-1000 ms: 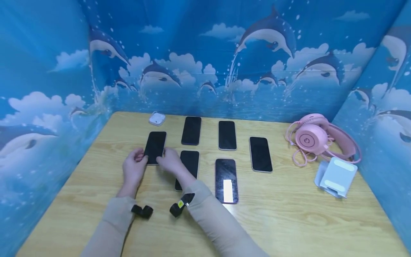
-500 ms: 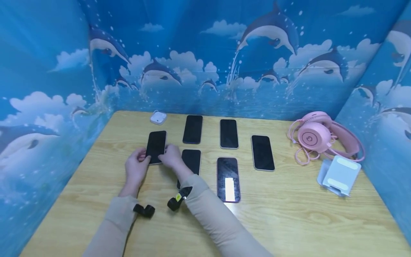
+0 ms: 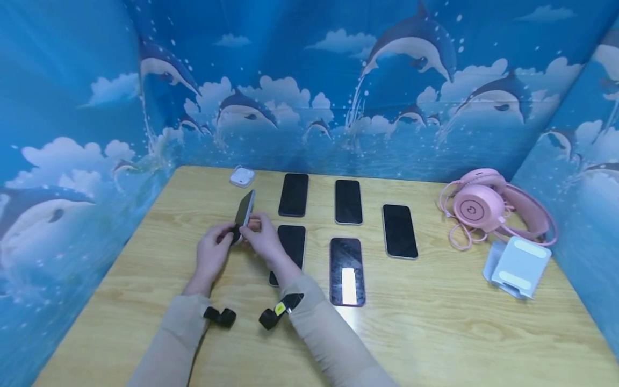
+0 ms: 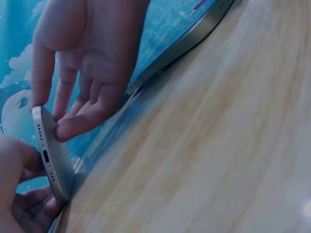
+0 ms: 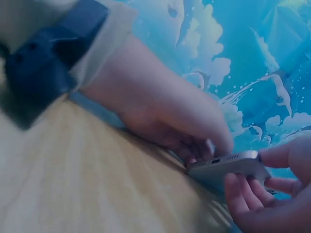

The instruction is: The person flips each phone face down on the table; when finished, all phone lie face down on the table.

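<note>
Standing here, I take this for a makeshift filming booth, in what kind of building I can't tell, since dolphin-printed cloth (image 3: 290,126) screens three sides of a wood-grain table (image 3: 450,322), phones (image 3: 348,202) lie spaced out on it, and small black wrist cameras (image 3: 220,317) are being worn.

Held phone (image 4: 56,160) btwn hands (image 3: 263,236): smooth satin metal edge. Smudgy phone (image 3: 344,255) R of hands: glossy glass. Table (image 3: 435,333) under hands: wood-grain, slt sheen. Headphones (image 3: 476,208) far R: matt plastic. Backdrop (image 3: 300,54) beyond: smooth cloth.
</note>
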Demonstrator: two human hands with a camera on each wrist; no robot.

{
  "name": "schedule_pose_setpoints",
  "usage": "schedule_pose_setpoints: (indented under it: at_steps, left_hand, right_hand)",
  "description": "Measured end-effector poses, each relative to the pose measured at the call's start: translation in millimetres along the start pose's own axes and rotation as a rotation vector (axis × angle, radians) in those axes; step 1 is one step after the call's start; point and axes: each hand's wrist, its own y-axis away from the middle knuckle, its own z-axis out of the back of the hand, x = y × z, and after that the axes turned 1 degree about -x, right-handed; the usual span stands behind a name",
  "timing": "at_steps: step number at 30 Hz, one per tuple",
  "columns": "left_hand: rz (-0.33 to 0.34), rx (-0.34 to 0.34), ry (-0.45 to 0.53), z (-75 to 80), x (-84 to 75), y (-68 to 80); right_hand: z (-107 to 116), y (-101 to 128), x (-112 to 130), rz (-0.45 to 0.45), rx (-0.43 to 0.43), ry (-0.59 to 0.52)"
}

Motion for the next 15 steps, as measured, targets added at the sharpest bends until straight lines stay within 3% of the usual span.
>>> schedule_pose_setpoints:
  at_steps: [6, 11, 15]
  left_hand:
    - [-0.005, 0.023, 0.087, -0.4, 0.2, 2.5]
    - [0.049, 0.030, 0.155, 0.7, -0.3, 4.8]
    - [0.050, 0.049, 0.182, 1.6, -1.4, 3.8]
  right_hand:
    - [1.4, 3.6, -3.1, 0.059, 0.085, 0.050]
    - [4.4, 4.8, -4.2, 0.066, 0.183, 0.174]
    - [4.5, 6.0, -4.2, 0.072, 0.200, 0.249]
